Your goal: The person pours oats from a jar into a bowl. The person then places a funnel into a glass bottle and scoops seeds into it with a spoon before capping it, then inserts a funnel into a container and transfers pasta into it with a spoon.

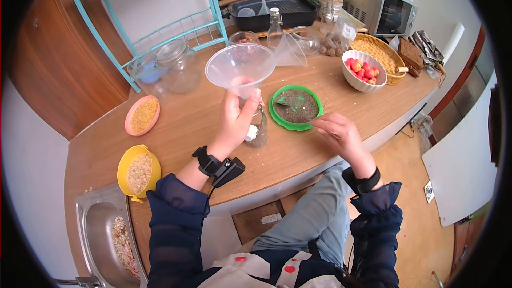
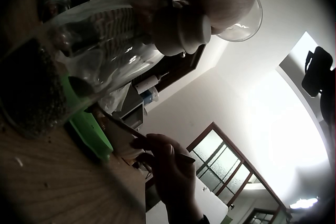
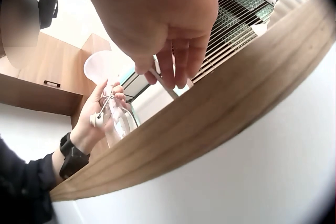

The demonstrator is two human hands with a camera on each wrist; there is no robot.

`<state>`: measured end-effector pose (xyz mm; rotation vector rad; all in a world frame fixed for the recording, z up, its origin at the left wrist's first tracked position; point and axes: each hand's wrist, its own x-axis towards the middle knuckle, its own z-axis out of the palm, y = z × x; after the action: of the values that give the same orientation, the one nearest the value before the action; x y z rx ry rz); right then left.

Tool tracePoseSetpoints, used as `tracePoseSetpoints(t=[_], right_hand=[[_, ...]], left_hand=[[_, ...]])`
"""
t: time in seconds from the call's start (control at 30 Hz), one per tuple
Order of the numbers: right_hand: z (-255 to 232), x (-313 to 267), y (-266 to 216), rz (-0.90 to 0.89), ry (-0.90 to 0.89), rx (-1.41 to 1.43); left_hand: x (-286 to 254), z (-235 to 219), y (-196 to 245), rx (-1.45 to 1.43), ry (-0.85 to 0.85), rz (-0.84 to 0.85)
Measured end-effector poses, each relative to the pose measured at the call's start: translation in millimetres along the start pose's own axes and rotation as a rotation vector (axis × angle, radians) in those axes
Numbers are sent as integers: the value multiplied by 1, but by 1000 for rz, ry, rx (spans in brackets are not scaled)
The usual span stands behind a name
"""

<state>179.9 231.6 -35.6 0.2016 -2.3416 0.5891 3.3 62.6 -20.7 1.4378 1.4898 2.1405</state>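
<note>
My left hand (image 1: 234, 122) grips the neck of a clear swing-top glass bottle (image 1: 260, 132), with a clear plastic funnel (image 1: 240, 66) standing in its mouth. The bottle's white stopper (image 2: 184, 32) hangs beside the neck. Dark grains (image 2: 34, 92) fill the bottle's lower part in the left wrist view. My right hand (image 1: 341, 134) pinches the handle of a spoon (image 2: 123, 125) at the green scalloped dish (image 1: 292, 126). Dark, fine grains (image 1: 304, 108) lie in that dish, and the spoon's bowl (image 1: 282, 102) rests among them.
A pink dish (image 1: 156, 120) and a yellow bowl (image 1: 122, 168) of pale flakes stand left, near the sink (image 1: 85, 218). Glass jars (image 1: 178, 66), a second funnel (image 1: 290, 50) and another bottle (image 1: 274, 32) line the back. Right stands a white bowl (image 1: 362, 84) of red fruit.
</note>
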Motion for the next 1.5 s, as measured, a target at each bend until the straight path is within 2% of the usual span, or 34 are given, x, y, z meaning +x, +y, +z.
tracePoseSetpoints(t=[0.13,0.2,0.4,0.53,0.7,0.93,1.03,1.13,1.27,1.4,1.47,1.5], right_hand=[[-18,-10,-7,67,-32,0],[-17,-14,-12,133,108,-8],[-4,-17,-28,285,211,204],[-4,-19,-30,294,176,190],[-1,-19,-31,317,123,190],[-12,-22,-20,343,197,122],[-32,-19,-17,224,75,88],[-49,-15,-17,221,-37,102],[-53,-13,-12,206,-97,97],[-42,-13,-1,255,-61,109],[-34,-15,5,384,44,180],[-30,-16,9,383,44,180]], left_hand=[[-1,0,2,13,-3,0],[-1,1,4,-1,-4,-4],[-1,0,1,25,-4,-1],[0,-1,0,50,-34,18],[0,2,2,12,10,1],[0,1,2,29,10,1],[-1,1,1,39,13,-2],[0,1,2,24,7,4],[0,0,2,33,9,5],[-1,1,1,28,24,4],[-1,1,2,28,15,6],[-1,1,2,26,6,2]])
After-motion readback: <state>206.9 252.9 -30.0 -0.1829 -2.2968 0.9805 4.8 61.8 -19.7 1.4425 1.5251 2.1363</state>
